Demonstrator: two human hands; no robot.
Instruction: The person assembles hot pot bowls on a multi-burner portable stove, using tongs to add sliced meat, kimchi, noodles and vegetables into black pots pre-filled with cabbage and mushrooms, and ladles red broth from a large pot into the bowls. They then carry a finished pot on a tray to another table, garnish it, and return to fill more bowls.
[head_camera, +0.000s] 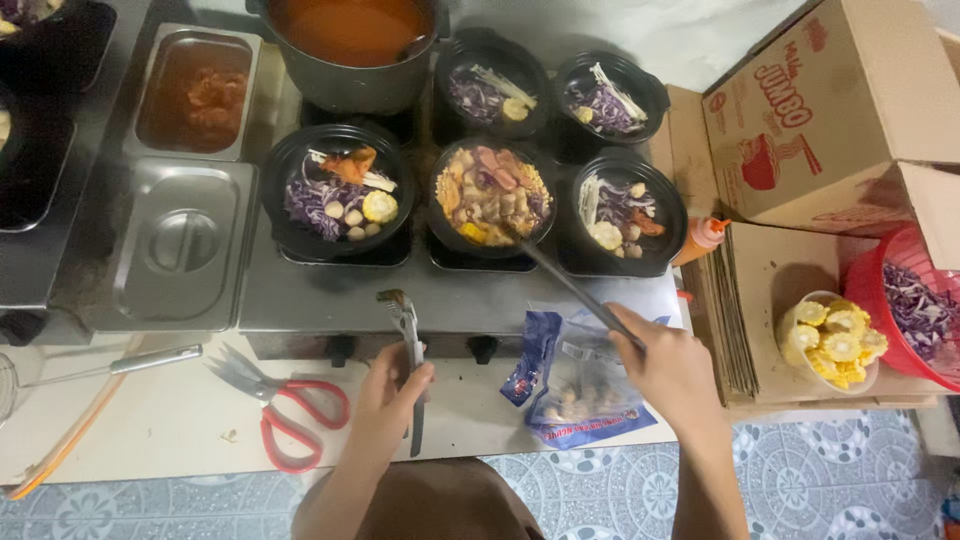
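My left hand (385, 400) grips the handle of a metal pot-lifter clamp (404, 318), whose jaws point at the stove's front edge. My right hand (672, 372) holds a long dark utensil (565, 280) whose tip dips into the middle black pot (493, 195), which is full of meat slices, corn and other toppings. Left of it stands a black pot (336, 190) with purple cabbage, corn and balls. Another black pot (629, 211) with cabbage and mushrooms sits to the right.
Two more filled black pots (492, 88) (610, 96) and a large pot of orange broth (350, 40) stand at the back. Red-handled scissors (285, 405), a plastic food bag (575, 375), a bowl of corn pieces (833, 343), a red basket of cabbage (915, 305), cardboard boxes (830, 110) and steel trays (185, 245) surround the stove.
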